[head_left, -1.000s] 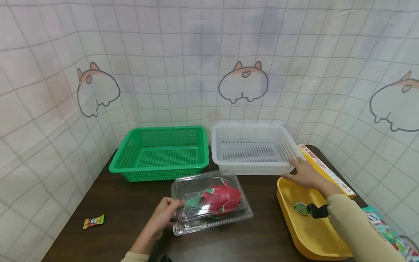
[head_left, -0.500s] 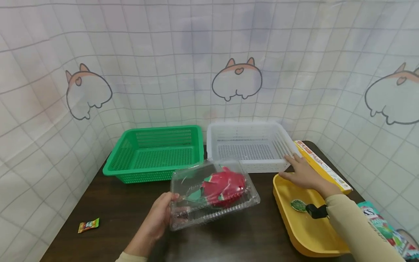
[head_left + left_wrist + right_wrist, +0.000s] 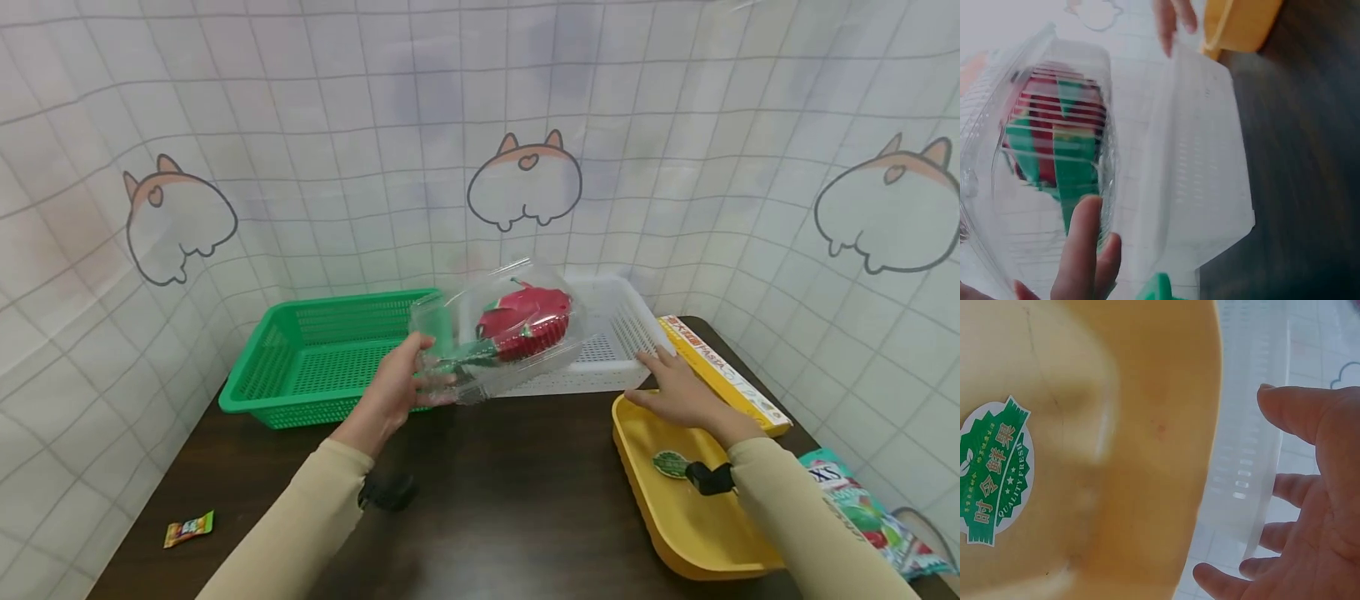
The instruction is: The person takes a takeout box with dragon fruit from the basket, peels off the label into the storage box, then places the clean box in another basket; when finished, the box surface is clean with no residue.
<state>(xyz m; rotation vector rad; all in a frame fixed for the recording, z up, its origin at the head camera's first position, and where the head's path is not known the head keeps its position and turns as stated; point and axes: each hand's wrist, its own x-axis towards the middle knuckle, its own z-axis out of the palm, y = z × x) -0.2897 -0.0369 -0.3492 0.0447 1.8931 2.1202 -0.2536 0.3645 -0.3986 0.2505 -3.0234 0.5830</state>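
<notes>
My left hand grips the left end of a clear plastic clamshell box with a red and green dragon fruit inside. The box is held in the air, tilted, in front of and over the left part of a white basket. In the left wrist view, my fingers press the side of the box, beside the basket's wall. My right hand has its fingers on the white basket's front right rim. The right wrist view shows its thumb spread away from the fingers.
A green basket stands left of the white one. At right are a yellow tray with a green sticker, a yellow pasta box and a teal snack bag. A small candy packet lies front left.
My left hand has lifted the clamshell box off the table and carried it forward and up to the white basket, tilting it. My right hand has stayed at the basket's rim.
</notes>
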